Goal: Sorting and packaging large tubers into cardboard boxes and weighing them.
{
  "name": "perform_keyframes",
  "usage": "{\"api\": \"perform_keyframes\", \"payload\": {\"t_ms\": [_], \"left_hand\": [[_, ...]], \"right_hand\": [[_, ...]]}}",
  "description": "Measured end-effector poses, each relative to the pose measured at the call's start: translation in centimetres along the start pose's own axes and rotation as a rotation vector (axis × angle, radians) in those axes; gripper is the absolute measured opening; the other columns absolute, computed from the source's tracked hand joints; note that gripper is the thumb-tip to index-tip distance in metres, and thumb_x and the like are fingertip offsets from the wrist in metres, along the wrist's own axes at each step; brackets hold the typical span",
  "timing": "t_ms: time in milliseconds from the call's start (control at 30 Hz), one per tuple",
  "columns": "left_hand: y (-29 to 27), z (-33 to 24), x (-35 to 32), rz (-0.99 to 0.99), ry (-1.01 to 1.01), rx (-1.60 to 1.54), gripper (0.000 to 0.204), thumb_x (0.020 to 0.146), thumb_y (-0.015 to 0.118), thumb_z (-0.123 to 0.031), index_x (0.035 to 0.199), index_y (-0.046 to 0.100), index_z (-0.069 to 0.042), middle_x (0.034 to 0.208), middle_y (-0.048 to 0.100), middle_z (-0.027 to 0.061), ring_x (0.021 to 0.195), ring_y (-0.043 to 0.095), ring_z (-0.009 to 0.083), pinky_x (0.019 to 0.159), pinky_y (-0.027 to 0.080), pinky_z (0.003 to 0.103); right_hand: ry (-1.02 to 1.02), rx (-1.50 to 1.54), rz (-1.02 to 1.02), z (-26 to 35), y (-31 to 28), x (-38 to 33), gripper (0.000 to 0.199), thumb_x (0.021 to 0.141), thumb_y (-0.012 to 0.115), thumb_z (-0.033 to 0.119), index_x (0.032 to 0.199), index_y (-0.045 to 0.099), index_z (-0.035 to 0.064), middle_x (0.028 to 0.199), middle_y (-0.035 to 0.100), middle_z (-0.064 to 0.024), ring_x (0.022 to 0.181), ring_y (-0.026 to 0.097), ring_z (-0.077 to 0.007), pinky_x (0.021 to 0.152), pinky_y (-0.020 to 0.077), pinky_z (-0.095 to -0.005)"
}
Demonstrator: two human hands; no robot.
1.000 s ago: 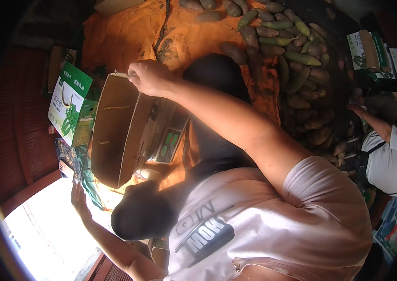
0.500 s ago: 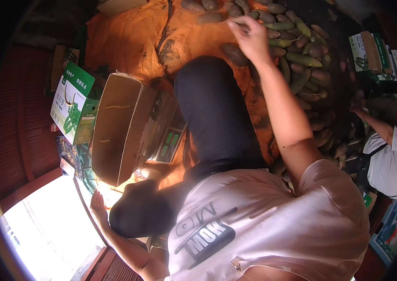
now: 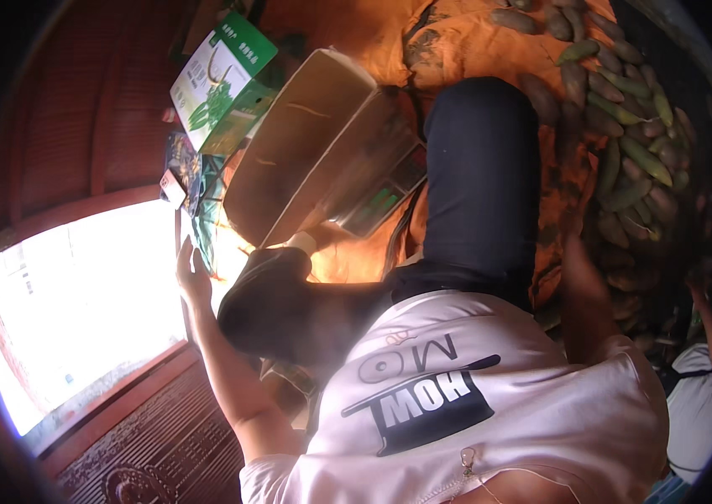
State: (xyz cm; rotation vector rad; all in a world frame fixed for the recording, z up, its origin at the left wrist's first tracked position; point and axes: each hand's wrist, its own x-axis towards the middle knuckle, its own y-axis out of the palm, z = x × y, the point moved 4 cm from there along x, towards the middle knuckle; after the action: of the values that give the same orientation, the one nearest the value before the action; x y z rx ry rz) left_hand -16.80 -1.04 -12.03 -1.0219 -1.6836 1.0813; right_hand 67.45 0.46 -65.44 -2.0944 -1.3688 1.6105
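Cardboard box (image 3: 306,143) lies open and tilted just beside my dark knee; I judge it light, stiff, best taken at the rim. My left hand (image 3: 192,273) rests released near green packets (image 3: 222,76). My right hand among the cucumbers (image 3: 633,160): I cannot tell.

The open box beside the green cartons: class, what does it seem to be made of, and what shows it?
The open box looks like plain brown cardboard, matt and unprinted inside, with thin folded flaps. The green cartons appear to be glossy printed card.
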Motion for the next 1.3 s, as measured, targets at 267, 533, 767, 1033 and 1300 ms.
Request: {"api": "perform_keyframes", "payload": {"t_ms": [267, 533, 767, 1033, 1300], "left_hand": [[5.3, 1.9, 0.2, -0.141, -0.016, 0.144, 0.035, 0.102, 0.058, -0.011, 0.136, 0.061, -0.002, 0.130, 0.068, 0.0184, 0.118, 0.068, 0.0318, 0.098, 0.055, 0.040], [7.7, -0.1, 0.2, -0.079, -0.039, 0.147, 0.031, 0.102, 0.057, -0.015, 0.128, 0.069, -0.003, 0.130, 0.069, 0.0149, 0.115, 0.068, 0.0317, 0.098, 0.053, 0.040], [9.3, 3.2, -0.5, -0.118, -0.213, 0.047, 0.032, 0.101, 0.060, -0.016, 0.129, 0.068, -0.001, 0.127, 0.071, 0.0123, 0.114, 0.068, 0.0268, 0.098, 0.054, 0.037], [10.6, 3.9, -1.1, -0.177, -0.630, -0.350, 0.037, 0.103, 0.056, -0.006, 0.139, 0.058, 0.004, 0.139, 0.060, 0.0168, 0.122, 0.062, 0.0253, 0.103, 0.055, 0.035], [10.1, 2.8, -0.1, -0.195, -0.625, -0.454, 0.038, 0.103, 0.054, -0.001, 0.140, 0.054, 0.007, 0.141, 0.055, 0.0194, 0.125, 0.060, 0.0302, 0.104, 0.055, 0.038]], "right_hand": [[0.445, 1.108, -0.593, -9.0, -9.3, 0.7, 0.043, 0.104, 0.048, 0.021, 0.142, 0.050, 0.0019, 0.138, 0.057, -0.0111, 0.126, 0.056, -0.0182, 0.106, 0.0459, -0.0293], [0.418, 1.226, -0.749, -11.7, -12.9, 4.8, 0.059, 0.097, 0.060, 0.013, 0.150, 0.037, 0.0018, 0.147, 0.049, -0.0189, 0.132, 0.053, -0.0264, 0.109, 0.0420, -0.0370], [0.463, 1.164, -0.461, -18.4, -8.6, 13.0, 0.050, 0.089, 0.068, 0.026, 0.130, 0.060, -0.0022, 0.132, 0.064, -0.0200, 0.125, 0.060, -0.0321, 0.104, 0.0476, -0.0436], [0.817, 1.424, -0.355, -21.5, -13.5, 13.3, 0.102, 0.067, 0.086, 0.047, 0.144, 0.044, -0.0055, 0.140, 0.056, -0.0254, 0.130, 0.057, -0.0382, 0.107, 0.0467, -0.0460], [0.722, 1.429, -0.133, -21.5, -15.6, 16.1, 0.110, 0.073, 0.086, 0.051, 0.147, 0.031, -0.0079, 0.143, 0.049, -0.0332, 0.134, 0.052, -0.0432, 0.112, 0.0441, -0.0474]]}}
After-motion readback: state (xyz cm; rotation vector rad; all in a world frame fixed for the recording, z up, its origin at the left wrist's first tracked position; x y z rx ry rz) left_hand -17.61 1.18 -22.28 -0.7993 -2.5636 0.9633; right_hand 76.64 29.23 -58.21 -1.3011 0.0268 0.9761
